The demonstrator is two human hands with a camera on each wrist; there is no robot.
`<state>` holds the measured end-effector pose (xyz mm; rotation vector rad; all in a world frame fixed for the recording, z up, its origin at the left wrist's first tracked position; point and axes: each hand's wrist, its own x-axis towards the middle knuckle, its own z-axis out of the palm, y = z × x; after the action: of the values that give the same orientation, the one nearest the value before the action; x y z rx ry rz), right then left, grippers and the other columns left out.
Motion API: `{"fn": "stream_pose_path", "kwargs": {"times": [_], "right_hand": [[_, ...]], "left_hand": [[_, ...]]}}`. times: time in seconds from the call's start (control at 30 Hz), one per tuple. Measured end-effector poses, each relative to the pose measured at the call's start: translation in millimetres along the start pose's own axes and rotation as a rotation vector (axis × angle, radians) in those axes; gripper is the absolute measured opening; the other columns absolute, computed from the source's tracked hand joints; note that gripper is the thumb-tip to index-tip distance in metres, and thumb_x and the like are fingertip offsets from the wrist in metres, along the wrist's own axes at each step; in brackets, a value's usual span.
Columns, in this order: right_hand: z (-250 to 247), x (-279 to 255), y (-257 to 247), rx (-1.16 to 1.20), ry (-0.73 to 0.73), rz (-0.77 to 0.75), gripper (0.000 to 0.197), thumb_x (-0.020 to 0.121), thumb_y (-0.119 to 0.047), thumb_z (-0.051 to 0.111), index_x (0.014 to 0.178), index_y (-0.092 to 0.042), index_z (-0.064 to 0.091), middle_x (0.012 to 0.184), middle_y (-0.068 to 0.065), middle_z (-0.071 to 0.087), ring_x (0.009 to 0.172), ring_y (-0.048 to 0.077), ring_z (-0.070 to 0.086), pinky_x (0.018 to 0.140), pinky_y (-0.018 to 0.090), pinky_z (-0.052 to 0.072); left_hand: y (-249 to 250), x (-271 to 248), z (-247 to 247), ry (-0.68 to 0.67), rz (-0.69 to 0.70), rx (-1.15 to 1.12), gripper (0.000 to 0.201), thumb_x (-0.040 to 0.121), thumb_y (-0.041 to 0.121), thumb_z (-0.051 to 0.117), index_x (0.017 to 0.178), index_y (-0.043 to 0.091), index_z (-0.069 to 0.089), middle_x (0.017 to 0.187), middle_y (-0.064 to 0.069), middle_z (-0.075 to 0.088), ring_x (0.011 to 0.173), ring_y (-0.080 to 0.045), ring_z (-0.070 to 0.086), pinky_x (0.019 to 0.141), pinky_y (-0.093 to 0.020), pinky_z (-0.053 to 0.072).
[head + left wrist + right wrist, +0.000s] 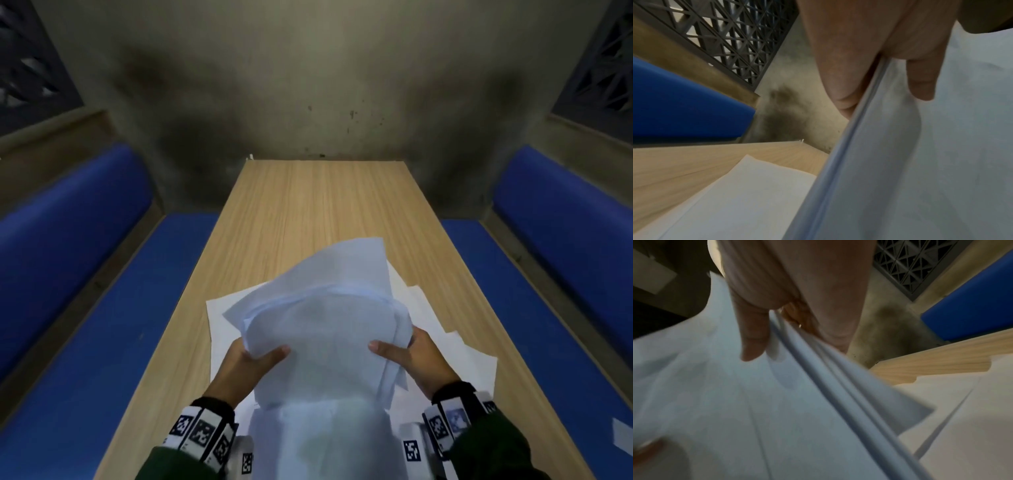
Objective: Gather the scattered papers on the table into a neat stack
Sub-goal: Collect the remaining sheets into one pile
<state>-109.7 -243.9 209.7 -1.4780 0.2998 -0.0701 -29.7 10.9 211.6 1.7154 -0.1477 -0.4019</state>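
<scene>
A bundle of several white papers [325,322] is lifted above the near half of the wooden table [308,205], its sheets fanned and uneven at the far end. My left hand [253,359] grips its left edge, thumb on top, fingers underneath. My right hand [407,356] grips the right edge the same way. The left wrist view shows the bundle's edge [849,146] running between thumb and fingers. The right wrist view shows the splayed sheet edges [818,369]. More loose sheets [455,353] lie flat on the table beneath, to the right and the left [219,311].
Blue padded benches run along the left [68,274] and right [565,274] of the table. A stained concrete wall [308,85] closes the far end. A small white piece [621,435] lies on the right bench.
</scene>
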Motion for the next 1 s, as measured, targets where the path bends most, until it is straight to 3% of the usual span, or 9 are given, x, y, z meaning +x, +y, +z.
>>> {"fn": "stream_pose_path", "kwargs": {"times": [0.1,0.2,0.27,0.37,0.47,0.63,0.73,0.8,1.0], "right_hand": [[5,-1,4,0.028,0.037,0.008,0.046,0.049,-0.031,0.089,0.088,-0.015,0.073,0.090,0.004,0.078,0.091,0.026,0.071,0.068,0.025,0.059],[4,-8,-1,0.042,0.041,-0.040,0.031,0.065,-0.013,0.082,0.093,-0.014,0.071,0.096,0.008,0.076,0.094,0.026,0.070,0.078,0.032,0.060],[1,-9,-2,-0.011,0.033,-0.084,0.047,0.058,-0.024,0.085,0.102,-0.020,0.067,0.103,0.003,0.075,0.098,0.022,0.069,0.086,0.037,0.057],[-2,-8,0,-0.060,0.061,-0.108,0.066,0.044,-0.042,0.086,0.105,-0.034,0.062,0.105,-0.008,0.072,0.100,0.015,0.066,0.088,0.035,0.054],[3,-7,2,-0.098,0.054,-0.120,0.074,0.044,-0.047,0.086,0.111,-0.033,0.059,0.105,-0.002,0.069,0.103,0.022,0.062,0.091,0.040,0.051],[11,-5,-6,-0.081,-0.010,-0.077,0.041,0.063,-0.016,0.082,0.101,-0.020,0.067,0.096,0.004,0.075,0.093,0.022,0.070,0.082,0.036,0.058],[14,-5,0,-0.094,0.029,-0.057,0.043,0.060,-0.022,0.081,0.101,-0.019,0.067,0.097,0.006,0.075,0.093,0.022,0.070,0.082,0.036,0.058],[15,-6,6,-0.079,0.044,-0.036,0.035,0.068,-0.013,0.080,0.100,-0.018,0.067,0.091,0.001,0.077,0.091,0.021,0.070,0.073,0.027,0.059],[24,-15,-3,-0.093,0.010,-0.099,0.038,0.071,-0.012,0.077,0.101,-0.029,0.061,0.098,-0.004,0.072,0.090,0.006,0.069,0.068,0.016,0.056]], "left_hand": [[8,-2,5,0.028,0.008,0.012,0.048,0.059,0.044,0.077,0.100,0.024,0.064,0.098,-0.001,0.072,0.091,-0.019,0.068,0.073,-0.029,0.056],[15,-7,-1,0.071,0.043,-0.001,0.037,0.068,0.029,0.079,0.101,0.017,0.067,0.096,-0.003,0.072,0.090,-0.020,0.068,0.074,-0.032,0.056],[14,-10,-7,0.069,0.062,0.031,0.040,0.064,0.025,0.081,0.101,0.019,0.066,0.097,-0.002,0.073,0.092,-0.019,0.068,0.075,-0.031,0.057],[7,-17,-12,0.052,0.045,0.032,0.071,0.043,0.046,0.088,0.106,0.027,0.061,0.104,-0.001,0.070,0.098,-0.017,0.066,0.078,-0.030,0.055],[6,-22,-17,0.068,0.009,-0.011,0.092,0.026,0.063,0.082,0.108,0.029,0.061,0.106,-0.002,0.069,0.101,-0.021,0.064,0.087,-0.040,0.054],[25,-21,-16,0.094,0.038,-0.036,0.032,0.065,0.028,0.081,0.089,0.032,0.061,0.093,0.004,0.068,0.091,-0.012,0.063,0.070,-0.026,0.050],[22,-21,-17,0.083,0.009,-0.051,0.043,0.050,0.043,0.084,0.088,0.031,0.067,0.083,0.004,0.076,0.086,-0.009,0.067,0.070,-0.024,0.052],[17,-24,-18,0.102,-0.005,-0.061,0.055,0.039,0.051,0.081,0.089,0.031,0.068,0.085,0.008,0.076,0.086,-0.009,0.068,0.075,-0.028,0.052],[22,-33,-17,0.149,0.161,-0.047,0.043,0.056,0.035,0.085,0.096,0.027,0.068,0.093,0.013,0.075,0.085,-0.003,0.070,0.072,-0.022,0.055]]}}
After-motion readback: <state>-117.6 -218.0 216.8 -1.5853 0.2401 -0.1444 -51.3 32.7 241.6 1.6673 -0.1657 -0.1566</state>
